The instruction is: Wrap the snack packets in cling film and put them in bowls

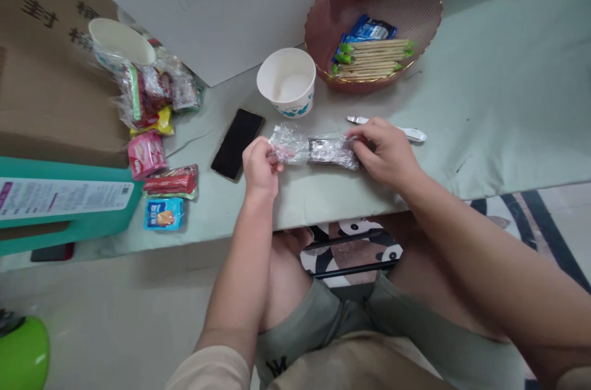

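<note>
Between my hands, over the front part of the table, stretches a clear plastic wrapper (pixel 330 152) with something dark inside its right half. My left hand (pixel 261 162) pinches the crinkled, see-through left end. At the right end, my right hand (pixel 381 150) has thumb and fingers closed on the wrapper's edge. What the dark content is I cannot make out. Just behind my right hand lies a white utility knife (pixel 412 134), partly covered by it. A white paper cup (pixel 290 85) with a blue-green print stands behind the wrapper. A dark phone (pixel 237 144) rests beside my left hand.
A pink ribbed bowl (pixel 427 33) holds green-tipped sticks (pixel 373 61) and blue packets (pixel 372 27). Packaged snacks (pixel 148 153) are grouped at the left, near another paper cup (pixel 122 42), a cardboard box (pixel 55 88) and a green box (pixel 92 227). The table's front edge runs above my legs.
</note>
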Demonstrator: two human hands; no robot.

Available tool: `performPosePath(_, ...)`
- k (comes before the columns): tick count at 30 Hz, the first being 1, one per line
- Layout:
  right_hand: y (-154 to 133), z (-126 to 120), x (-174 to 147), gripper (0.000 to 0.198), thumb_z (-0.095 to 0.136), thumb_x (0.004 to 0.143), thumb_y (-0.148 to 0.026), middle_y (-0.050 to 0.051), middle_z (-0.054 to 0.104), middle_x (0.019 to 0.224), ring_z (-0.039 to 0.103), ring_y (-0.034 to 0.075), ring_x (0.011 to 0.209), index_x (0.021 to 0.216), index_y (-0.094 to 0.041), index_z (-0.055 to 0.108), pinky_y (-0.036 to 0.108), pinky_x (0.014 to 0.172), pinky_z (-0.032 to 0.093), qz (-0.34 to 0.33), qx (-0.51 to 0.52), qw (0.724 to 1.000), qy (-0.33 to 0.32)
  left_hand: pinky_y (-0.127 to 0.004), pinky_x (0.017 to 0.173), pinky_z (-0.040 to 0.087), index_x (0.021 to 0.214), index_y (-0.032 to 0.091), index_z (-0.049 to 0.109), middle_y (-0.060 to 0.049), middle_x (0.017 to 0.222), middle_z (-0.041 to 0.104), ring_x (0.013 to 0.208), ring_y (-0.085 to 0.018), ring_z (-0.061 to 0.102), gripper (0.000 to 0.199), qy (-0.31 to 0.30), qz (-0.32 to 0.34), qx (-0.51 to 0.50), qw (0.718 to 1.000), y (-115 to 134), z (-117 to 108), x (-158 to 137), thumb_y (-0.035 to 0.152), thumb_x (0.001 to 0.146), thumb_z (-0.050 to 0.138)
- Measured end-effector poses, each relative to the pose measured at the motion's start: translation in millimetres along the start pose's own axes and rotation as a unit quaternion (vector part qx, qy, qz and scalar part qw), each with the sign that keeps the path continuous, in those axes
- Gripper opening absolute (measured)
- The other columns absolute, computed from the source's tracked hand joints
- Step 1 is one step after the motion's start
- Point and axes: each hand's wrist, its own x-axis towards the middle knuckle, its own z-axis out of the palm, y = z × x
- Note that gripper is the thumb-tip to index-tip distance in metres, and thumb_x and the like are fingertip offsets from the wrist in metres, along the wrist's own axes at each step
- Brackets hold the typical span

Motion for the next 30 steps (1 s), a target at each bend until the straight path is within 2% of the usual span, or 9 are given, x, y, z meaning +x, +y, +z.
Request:
performPosePath(3, -0.1, -4.2, 0.2, 0.022, 0.052, 0.082, -0.016, 0.005, 0.067, 0.085, 0.063, 0.022, 0.080, 0.081, -0.024, 0.073, 0.038, 0.079, 0.050, 0.029, 0.003, 0.998, 0.059, -0.017, 0.034, 0.021, 0.055, 0.022, 0.042, 0.005, 0.050, 0.044, 0.042, -0.007, 0.050, 0.011, 0.027, 0.011, 0.017, 0.999, 1.8, -4.2, 0.7, 0.025, 0.058, 0.052)
performPosePath(10, 11.2, -15.2, 6.6, 0.018, 0.048, 0.076, -0.017, 0.007, 0.066, 0.085, 0.060, 0.021, 0.078, 0.072, -0.023, 0.064, 0.037, 0.072, 0.049, 0.112, 0.010, 0.979, 0.170, -0.018, 0.033, 0.021, 0.052, 0.021, 0.045, 0.004, 0.046, 0.045, 0.042, -0.009, 0.051, 0.006, 0.076, 0.006, 0.064, 0.995, 2.0, -14.4, 5.1, 0.020, 0.056, 0.048)
performPosePath(14, 13.5, -24.5, 3.1, 0.016, 0.050, 0.076, -0.021, 0.012, 0.068, 0.096, 0.063, 0.028, 0.095, 0.082, -0.023, 0.066, 0.048, 0.087, 0.051, 0.102, -0.049, 0.971, 0.209, -0.019, 0.034, 0.021, 0.054, 0.022, 0.043, 0.003, 0.049, 0.043, 0.042, -0.009, 0.047, 0.013, 0.085, -0.004, 0.055, 0.995, 0.5, -17.5, 6.8, 0.023, 0.064, 0.051)
performPosePath(16, 7.2, -26.0, -2.6, 0.020, 0.051, 0.083, -0.027, 0.015, 0.068, 0.109, 0.062, 0.032, 0.109, 0.094, -0.023, 0.067, 0.052, 0.098, 0.048, 0.017, -0.088, 0.975, 0.204, -0.020, 0.035, 0.023, 0.060, 0.021, 0.048, 0.002, 0.057, 0.048, 0.048, -0.009, 0.049, 0.018, 0.088, 0.020, 0.063, 0.994, -1.3, -18.6, 8.5, 0.031, 0.074, 0.055)
performPosePath(19, -6.6, -19.3, -10.4, 0.033, 0.052, 0.089, -0.040, 0.015, 0.067, 0.119, 0.061, 0.034, 0.119, 0.114, -0.023, 0.063, 0.053, 0.104, 0.045, -0.085, -0.090, 0.984, 0.128, -0.020, 0.042, 0.034, 0.078, 0.022, 0.059, 0.001, 0.074, 0.057, 0.063, -0.011, 0.054, 0.027, 0.076, 0.097, 0.107, 0.987, -6.2, -17.8, 13.6, 0.048, 0.078, 0.068)
performPosePath(21, -14.2, -11.3, -11.0, 0.046, 0.060, 0.086, -0.045, 0.016, 0.065, 0.129, 0.059, 0.036, 0.125, 0.127, -0.023, 0.058, 0.053, 0.106, 0.044, -0.084, -0.106, 0.987, 0.085, -0.022, 0.052, 0.043, 0.088, 0.024, 0.061, 0.000, 0.081, 0.061, 0.071, -0.013, 0.057, 0.035, 0.056, 0.149, 0.148, 0.976, -10.2, -14.6, 18.2, 0.052, 0.074, 0.076)
performPosePath(24, -18.6, -2.6, -4.6, 0.057, 0.067, 0.084, -0.039, 0.017, 0.064, 0.134, 0.055, 0.037, 0.130, 0.136, -0.023, 0.053, 0.056, 0.110, 0.040, -0.037, -0.135, 0.987, 0.083, -0.024, 0.064, 0.047, 0.086, 0.023, 0.063, 0.002, 0.076, 0.060, 0.071, -0.014, 0.058, 0.031, 0.033, 0.193, 0.192, 0.962, -14.7, -7.4, 24.1, 0.049, 0.077, 0.077)
performPosePath(27, -14.5, -4.2, 2.7, 0.040, 0.060, 0.085, -0.027, 0.012, 0.072, 0.103, 0.063, 0.034, 0.115, 0.125, -0.023, 0.063, 0.055, 0.108, 0.041, 0.000, -0.141, 0.987, 0.078, -0.024, 0.063, 0.045, 0.075, 0.022, 0.063, 0.002, 0.068, 0.056, 0.067, -0.013, 0.055, 0.025, 0.041, 0.203, 0.172, 0.963, -14.1, -3.1, 27.3, 0.044, 0.085, 0.068)
performPosePath(30, -5.1, -15.0, 2.1, 0.018, 0.054, 0.084, -0.022, 0.008, 0.070, 0.085, 0.067, 0.029, 0.094, 0.092, -0.026, 0.069, 0.048, 0.094, 0.050, 0.010, -0.117, 0.989, 0.085, -0.021, 0.059, 0.042, 0.067, 0.021, 0.060, 0.003, 0.065, 0.054, 0.063, -0.011, 0.052, 0.023, 0.077, 0.191, 0.118, 0.971, -9.7, -7.2, 28.2, 0.033, 0.086, 0.062)
